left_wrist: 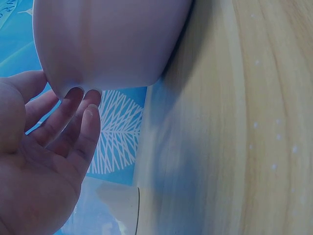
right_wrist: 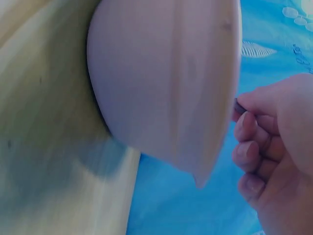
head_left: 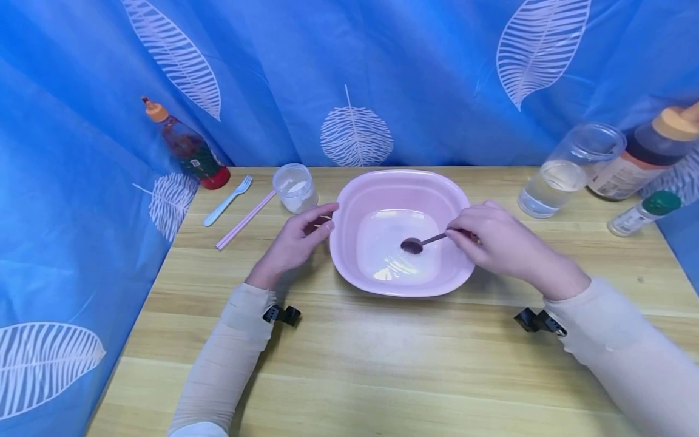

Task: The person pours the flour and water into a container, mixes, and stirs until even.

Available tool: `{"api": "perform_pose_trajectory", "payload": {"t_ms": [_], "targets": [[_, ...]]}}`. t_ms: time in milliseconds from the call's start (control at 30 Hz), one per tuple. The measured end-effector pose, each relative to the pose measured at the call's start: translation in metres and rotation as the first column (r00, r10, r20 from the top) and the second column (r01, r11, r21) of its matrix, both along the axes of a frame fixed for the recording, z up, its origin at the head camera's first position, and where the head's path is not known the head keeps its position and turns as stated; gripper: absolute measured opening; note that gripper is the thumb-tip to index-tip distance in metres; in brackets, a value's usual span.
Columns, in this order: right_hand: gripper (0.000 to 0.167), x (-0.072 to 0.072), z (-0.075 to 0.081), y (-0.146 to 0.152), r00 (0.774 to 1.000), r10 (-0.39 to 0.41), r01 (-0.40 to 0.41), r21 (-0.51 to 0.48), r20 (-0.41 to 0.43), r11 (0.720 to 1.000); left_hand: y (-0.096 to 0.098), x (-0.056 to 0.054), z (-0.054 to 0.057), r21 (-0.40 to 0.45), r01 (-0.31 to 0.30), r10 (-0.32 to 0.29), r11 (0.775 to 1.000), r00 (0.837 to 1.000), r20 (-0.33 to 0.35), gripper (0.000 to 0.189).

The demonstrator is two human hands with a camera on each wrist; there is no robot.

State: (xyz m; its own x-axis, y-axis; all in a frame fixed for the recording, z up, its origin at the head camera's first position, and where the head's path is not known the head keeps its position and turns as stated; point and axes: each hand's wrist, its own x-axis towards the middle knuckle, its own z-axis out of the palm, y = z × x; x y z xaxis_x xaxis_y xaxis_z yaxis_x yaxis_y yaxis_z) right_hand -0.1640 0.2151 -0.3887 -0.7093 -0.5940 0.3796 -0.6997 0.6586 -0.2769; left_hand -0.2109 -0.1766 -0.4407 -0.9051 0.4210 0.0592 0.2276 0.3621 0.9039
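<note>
A pink basin stands on the wooden table, its pale bottom showing bright glints; whether liquid lies in it I cannot tell. My left hand holds the basin's left rim, thumb and fingertips against its edge. In the left wrist view, the fingers meet the rim from outside. My right hand pinches the handle of a small dark spoon at the basin's right side. The spoon's bowl is over the inside of the basin. In the right wrist view, only the handle's dark end shows between thumb and fingers.
Left of the basin are a clear jar with white contents, pink chopsticks, a light blue fork and a red sauce bottle. On the right stand a glass of water, a large bottle and a green-capped shaker.
</note>
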Motion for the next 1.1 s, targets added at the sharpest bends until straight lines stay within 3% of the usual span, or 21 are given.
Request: {"api": "perform_pose_trajectory", "payload": {"t_ms": [333,567,833,967,1100], "targets": [[0.007,0.001,-0.006,-0.030,0.985,0.110,-0.107,-0.026,0.130,0.994,0.001,0.001,0.002,-0.002,-0.004,0.004,1.000,1.000,0.006,0.045],[0.007,-0.008,0.000,-0.031,0.988,-0.022,0.020,0.017,0.155,1.000,0.001,0.003,0.000,-0.011,-0.010,0.010,1.000,1.000,0.017,0.046],[0.013,-0.019,0.001,-0.018,0.972,-0.193,0.191,0.027,0.137,0.981,0.001,0.004,0.000,-0.011,-0.015,0.016,1.000,1.000,0.017,0.046],[0.015,-0.024,-0.002,-0.022,0.965,-0.194,0.197,0.001,0.175,0.980,0.001,0.003,0.000,-0.011,-0.017,0.017,1.000,1.000,0.014,0.046],[0.014,-0.024,-0.003,-0.033,0.965,-0.123,0.130,-0.013,0.230,0.991,0.001,0.004,0.000,-0.011,-0.015,0.015,1.000,1.000,0.016,0.046]]}}
